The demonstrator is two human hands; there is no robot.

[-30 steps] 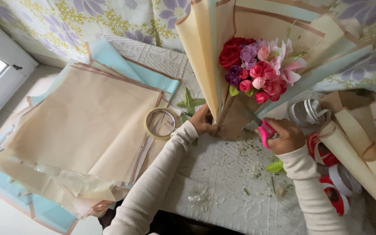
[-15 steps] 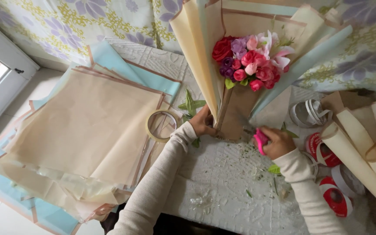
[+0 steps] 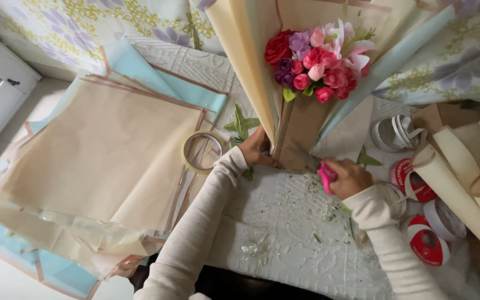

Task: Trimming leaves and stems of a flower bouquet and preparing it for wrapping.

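Cream paper-wrapped bunch of red, pink, purple flowers [image 3: 313, 64] stands up; left hand [image 3: 258, 149] grip closed on its stem end, steadying; right hand [image 3: 350, 176] grip closed on small pink tool [image 3: 325, 176] at wrap bottom; white bumpy tabletop [image 3: 284, 222] below.

Left hand [image 3: 258, 149] gripping, right hand [image 3: 349, 178] apparently fisted, arms extended

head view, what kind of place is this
Probably a home craft table used for flower wrapping: a bouquet of red, pink and purple flowers in beige wrapping paper, a stack of beige and light-blue paper sheets, a clear tape roll, and red-and-white ribbon spools.
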